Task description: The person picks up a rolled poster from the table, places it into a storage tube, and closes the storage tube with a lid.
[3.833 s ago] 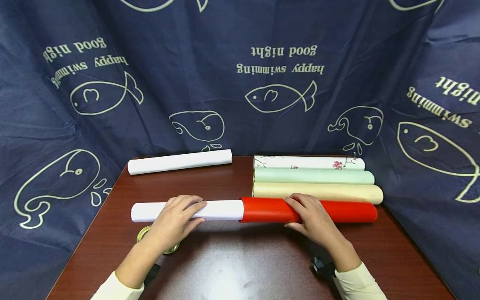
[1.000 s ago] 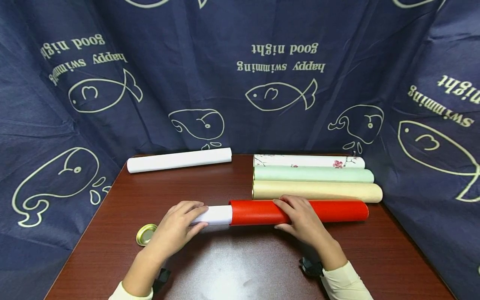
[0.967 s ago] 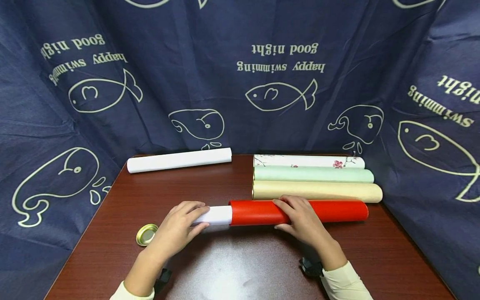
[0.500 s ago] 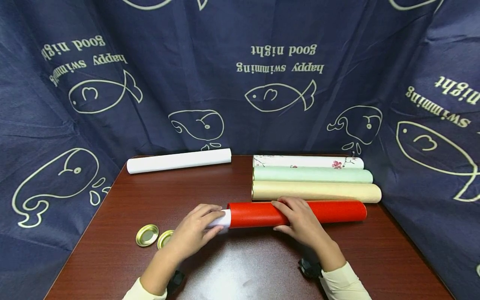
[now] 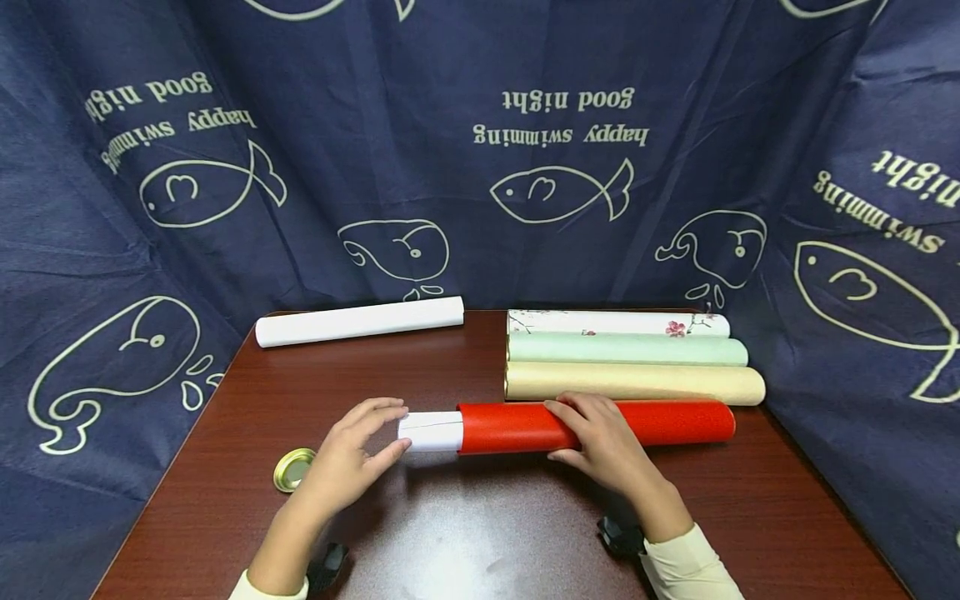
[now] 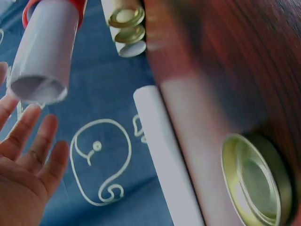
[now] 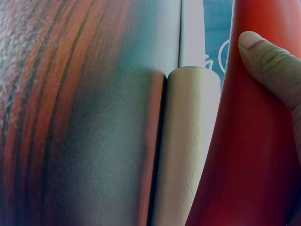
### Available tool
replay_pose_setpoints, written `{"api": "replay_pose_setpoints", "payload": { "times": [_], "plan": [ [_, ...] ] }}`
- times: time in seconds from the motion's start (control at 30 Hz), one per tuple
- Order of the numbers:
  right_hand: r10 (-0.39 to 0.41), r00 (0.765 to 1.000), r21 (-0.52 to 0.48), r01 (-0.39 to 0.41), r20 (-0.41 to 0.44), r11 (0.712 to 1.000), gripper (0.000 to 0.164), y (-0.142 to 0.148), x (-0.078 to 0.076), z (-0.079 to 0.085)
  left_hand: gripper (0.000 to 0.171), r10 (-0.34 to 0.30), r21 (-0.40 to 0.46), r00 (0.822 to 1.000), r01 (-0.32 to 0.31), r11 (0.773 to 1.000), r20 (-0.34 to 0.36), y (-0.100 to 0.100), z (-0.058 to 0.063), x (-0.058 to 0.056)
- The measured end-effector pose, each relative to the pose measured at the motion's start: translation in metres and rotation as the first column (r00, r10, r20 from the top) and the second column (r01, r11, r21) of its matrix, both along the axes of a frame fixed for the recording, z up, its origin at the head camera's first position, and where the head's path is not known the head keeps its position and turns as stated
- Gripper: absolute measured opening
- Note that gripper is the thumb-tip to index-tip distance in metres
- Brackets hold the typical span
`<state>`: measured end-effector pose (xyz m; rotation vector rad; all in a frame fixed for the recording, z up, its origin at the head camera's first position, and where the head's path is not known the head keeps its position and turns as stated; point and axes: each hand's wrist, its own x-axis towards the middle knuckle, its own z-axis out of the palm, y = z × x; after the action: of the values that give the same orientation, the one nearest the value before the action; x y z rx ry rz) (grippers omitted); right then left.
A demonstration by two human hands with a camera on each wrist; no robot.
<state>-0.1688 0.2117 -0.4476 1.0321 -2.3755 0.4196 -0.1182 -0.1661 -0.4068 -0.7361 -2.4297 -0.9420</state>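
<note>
Fingers of the left hand [image 5: 348,462] are spread loose at the end of the white rolled paper sheet [image 5: 431,431], not gripping; the right hand [image 5: 603,446] clasps the red cardboard tube [image 5: 660,421] sleeving it, steadying it mid-table.

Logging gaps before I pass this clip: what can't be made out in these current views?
- How far the white paper roll reaches inside the red cardboard tube: hidden by the tube wall, all views.
- Right hand grip underside: head view hides the fingers behind the tube; right wrist view shows only the thumb.
- Round gold metal lid: partly behind the left hand in head view.
- Dark wooden table: blurred in left wrist view.
</note>
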Motion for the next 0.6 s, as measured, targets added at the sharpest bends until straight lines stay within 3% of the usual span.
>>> {"api": "replay_pose_setpoints", "payload": {
  "times": [0.23, 0.6],
  "plan": [
    [-0.001, 1.0, -0.002, 0.001, -0.003, 1.0, 0.073, 0.0, 0.001, 0.001, 0.035, -0.032, 0.035, 0.999, 0.031, 0.999, 0.033, -0.002, -0.004, 0.001],
    [-0.015, 1.0, 0.007, 0.015, 0.011, 1.0, 0.074, -0.001, 0.002, 0.0, 0.037, -0.112, 0.082, 0.994, 0.111, 0.99, 0.015, 0.02, -0.019, -0.003]
  ]
}}
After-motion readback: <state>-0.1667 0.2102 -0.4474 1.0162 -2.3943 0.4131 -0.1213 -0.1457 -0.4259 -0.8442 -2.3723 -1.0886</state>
